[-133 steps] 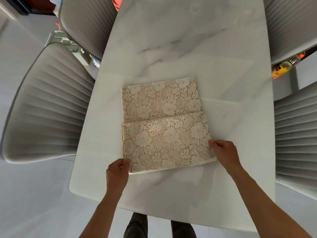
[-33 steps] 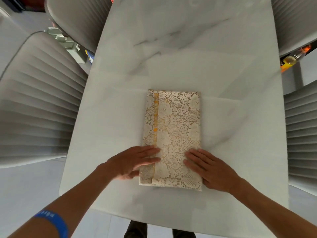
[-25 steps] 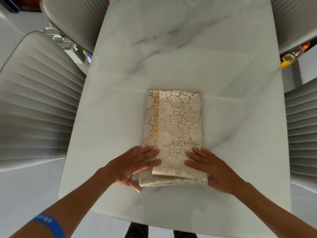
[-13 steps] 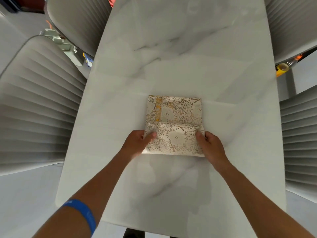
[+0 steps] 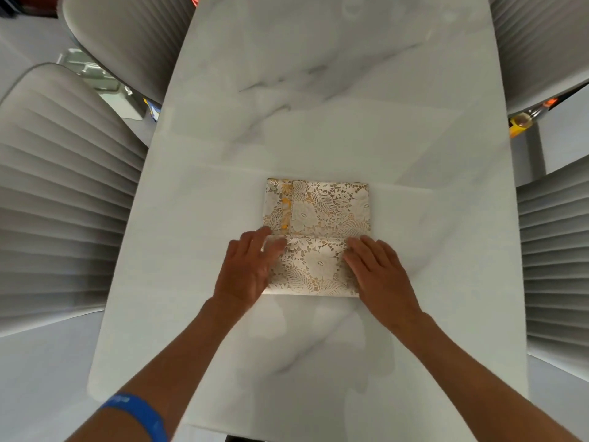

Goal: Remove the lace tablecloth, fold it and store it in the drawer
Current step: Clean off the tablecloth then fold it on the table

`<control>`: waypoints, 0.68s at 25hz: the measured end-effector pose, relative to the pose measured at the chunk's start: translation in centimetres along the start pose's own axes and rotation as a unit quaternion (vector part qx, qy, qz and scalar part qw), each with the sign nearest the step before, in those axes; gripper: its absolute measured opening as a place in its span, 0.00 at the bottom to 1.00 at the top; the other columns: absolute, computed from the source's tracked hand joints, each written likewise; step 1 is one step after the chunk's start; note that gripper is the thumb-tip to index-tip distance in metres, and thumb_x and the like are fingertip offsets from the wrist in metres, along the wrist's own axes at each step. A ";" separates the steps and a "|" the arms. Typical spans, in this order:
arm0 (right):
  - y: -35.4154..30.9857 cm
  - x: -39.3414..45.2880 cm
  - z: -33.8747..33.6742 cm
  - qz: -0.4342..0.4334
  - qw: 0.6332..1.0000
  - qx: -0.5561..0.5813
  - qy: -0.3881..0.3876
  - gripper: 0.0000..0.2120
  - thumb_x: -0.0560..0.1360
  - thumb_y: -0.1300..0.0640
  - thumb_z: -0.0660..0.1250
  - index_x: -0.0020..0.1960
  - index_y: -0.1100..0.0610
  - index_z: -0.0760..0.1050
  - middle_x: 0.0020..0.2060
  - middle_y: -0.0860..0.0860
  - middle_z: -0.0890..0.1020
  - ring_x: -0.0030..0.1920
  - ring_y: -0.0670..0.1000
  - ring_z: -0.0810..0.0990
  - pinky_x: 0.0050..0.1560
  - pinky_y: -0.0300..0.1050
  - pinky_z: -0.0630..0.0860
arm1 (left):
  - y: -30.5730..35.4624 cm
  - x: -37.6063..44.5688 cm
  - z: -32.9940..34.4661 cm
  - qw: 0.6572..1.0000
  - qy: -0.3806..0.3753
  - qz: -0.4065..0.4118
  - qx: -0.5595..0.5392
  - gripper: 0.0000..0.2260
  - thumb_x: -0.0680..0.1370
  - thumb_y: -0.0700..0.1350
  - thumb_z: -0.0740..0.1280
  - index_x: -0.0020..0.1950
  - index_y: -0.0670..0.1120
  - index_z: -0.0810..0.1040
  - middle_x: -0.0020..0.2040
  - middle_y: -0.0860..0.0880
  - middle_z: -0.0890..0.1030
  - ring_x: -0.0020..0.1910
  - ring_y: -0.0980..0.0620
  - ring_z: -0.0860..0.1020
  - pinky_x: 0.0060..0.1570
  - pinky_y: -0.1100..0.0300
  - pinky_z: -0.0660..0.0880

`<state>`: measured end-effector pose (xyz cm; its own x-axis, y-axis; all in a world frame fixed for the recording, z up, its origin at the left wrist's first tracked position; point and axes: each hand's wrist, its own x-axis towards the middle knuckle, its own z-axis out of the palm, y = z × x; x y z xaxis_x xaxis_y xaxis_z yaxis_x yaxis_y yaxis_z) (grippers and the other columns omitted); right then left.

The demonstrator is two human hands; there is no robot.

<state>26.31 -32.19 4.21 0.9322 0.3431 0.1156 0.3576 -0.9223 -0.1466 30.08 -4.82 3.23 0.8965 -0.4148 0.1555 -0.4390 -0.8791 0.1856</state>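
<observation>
The cream and gold lace tablecloth (image 5: 318,218) lies folded into a small rectangle in the middle of the white marble table (image 5: 318,106). Its near part is doubled over onto the far part, making a flap about half the bundle's depth. My left hand (image 5: 250,266) lies flat on the flap's left end, fingers spread. My right hand (image 5: 379,272) presses flat on the flap's right end. No drawer is in view.
Grey ribbed chairs stand on both sides: two at the left (image 5: 57,193) (image 5: 127,39) and two at the right (image 5: 557,256) (image 5: 541,43). A yellow and orange object (image 5: 522,121) lies on the floor between the right chairs.
Both hands lifted the near end of the long folded cloth and laid it over toward the far end. The grip has given way to flat palms pressing the flap down.
</observation>
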 end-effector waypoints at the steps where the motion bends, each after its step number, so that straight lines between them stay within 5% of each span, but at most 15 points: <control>1: 0.8 -0.1 -0.1 -0.023 0.999 0.016 -0.034 0.20 0.76 0.64 0.64 0.68 0.60 0.74 0.72 0.57 0.72 0.72 0.60 0.70 0.68 0.60 0.70 | -1.0 0.1 0.0 0.997 -0.021 0.070 0.024 0.23 0.71 0.38 0.75 0.65 0.47 0.77 0.65 0.43 0.78 0.59 0.39 0.78 0.51 0.48 0.76; 5: 4.5 -0.1 -0.4 -0.056 0.974 0.079 -0.205 0.38 0.74 0.64 0.64 0.80 0.55 0.52 0.80 0.51 0.53 0.80 0.52 0.50 0.76 0.53 0.60 | -3.9 -0.4 -0.6 0.980 -0.160 0.109 0.036 0.34 0.74 0.37 0.63 0.79 0.49 0.58 0.79 0.49 0.59 0.76 0.44 0.64 0.68 0.42 0.66; 10: 7.0 0.6 -0.5 -0.109 0.968 0.079 -0.212 0.42 0.75 0.49 0.67 0.81 0.55 0.47 0.81 0.52 0.49 0.79 0.50 0.51 0.75 0.48 0.61 | -6.5 1.2 -0.3 0.960 -0.253 0.108 -0.057 0.36 0.79 0.51 0.65 0.80 0.57 0.46 0.80 0.57 0.47 0.78 0.52 0.52 0.73 0.43 0.56; 13: 6.7 0.2 -0.1 -0.095 0.974 0.100 -0.181 0.46 0.72 0.44 0.71 0.80 0.55 0.51 0.80 0.52 0.53 0.78 0.50 0.56 0.73 0.46 0.62 | -6.5 1.1 -0.1 0.962 -0.242 0.092 -0.089 0.45 0.69 0.67 0.69 0.80 0.57 0.51 0.80 0.56 0.51 0.77 0.55 0.53 0.74 0.48 0.51; 17: 4.0 -0.2 1.5 0.017 0.983 0.181 -0.016 0.37 0.68 0.59 0.77 0.73 0.62 0.68 0.72 0.57 0.71 0.70 0.56 0.72 0.66 0.56 0.72 | -4.4 0.9 1.0 0.984 -0.086 0.024 -0.151 0.34 0.67 0.48 0.80 0.72 0.49 0.73 0.71 0.50 0.74 0.67 0.46 0.74 0.60 0.40 0.72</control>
<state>27.65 -35.66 2.18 0.9429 0.3247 0.0740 0.3178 -0.8109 -0.4914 32.89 -1.52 1.56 0.8597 -0.5107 0.0101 -0.4557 -0.7579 0.4669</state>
